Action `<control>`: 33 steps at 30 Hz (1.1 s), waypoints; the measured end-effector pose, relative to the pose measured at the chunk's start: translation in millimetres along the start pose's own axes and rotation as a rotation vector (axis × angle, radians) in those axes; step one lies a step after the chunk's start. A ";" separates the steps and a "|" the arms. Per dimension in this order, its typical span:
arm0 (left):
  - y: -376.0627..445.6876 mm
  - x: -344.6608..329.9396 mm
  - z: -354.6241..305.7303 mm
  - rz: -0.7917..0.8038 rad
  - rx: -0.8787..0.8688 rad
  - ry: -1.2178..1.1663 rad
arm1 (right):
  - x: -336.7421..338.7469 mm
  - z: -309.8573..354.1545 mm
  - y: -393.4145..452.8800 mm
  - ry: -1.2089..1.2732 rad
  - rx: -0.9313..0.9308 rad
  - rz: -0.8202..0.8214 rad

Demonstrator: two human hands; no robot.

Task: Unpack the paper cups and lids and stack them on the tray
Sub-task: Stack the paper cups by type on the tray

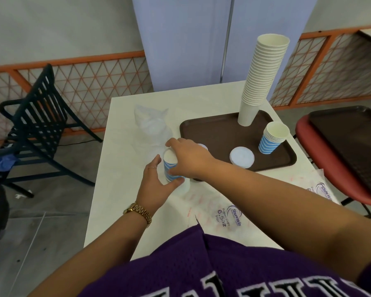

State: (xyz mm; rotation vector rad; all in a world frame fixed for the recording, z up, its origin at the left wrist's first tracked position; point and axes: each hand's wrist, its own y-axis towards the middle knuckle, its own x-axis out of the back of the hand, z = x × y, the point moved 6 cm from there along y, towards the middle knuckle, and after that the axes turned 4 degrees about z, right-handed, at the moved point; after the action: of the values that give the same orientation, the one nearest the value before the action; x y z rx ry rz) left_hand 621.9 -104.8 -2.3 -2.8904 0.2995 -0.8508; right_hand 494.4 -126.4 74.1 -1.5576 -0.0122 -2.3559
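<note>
A short stack of blue-striped paper cups [169,167] stands on the white table just left of the brown tray [219,131]. My right hand [189,159] reaches across and grips this stack from the top and right side. My left hand [156,185] wraps its lower left side, thumb at the base. On the tray stand a tall stack of white cups [259,78], a short blue-striped cup stack [272,139] and a pile of white lids [241,157]. Another lid pile [203,146] is mostly hidden behind my right hand.
A clear plastic bag [152,125] holding lids lies on the table behind my hands. A flat printed cup wrapper [229,213] lies near the front edge. A red chair with a second tray [347,144] stands at the right, a dark slatted chair [36,116] at the left.
</note>
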 end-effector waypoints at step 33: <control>12.7 -16.0 -27.5 -0.051 -0.016 -0.121 | -0.4 -137.8 -57.2 2.121 -0.147 -0.201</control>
State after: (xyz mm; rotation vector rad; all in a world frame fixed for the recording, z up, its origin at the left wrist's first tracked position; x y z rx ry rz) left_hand 591.7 -115.1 10.3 -2.9607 0.2236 -0.6799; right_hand 355.9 -96.6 27.1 1.4171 0.4467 -2.8153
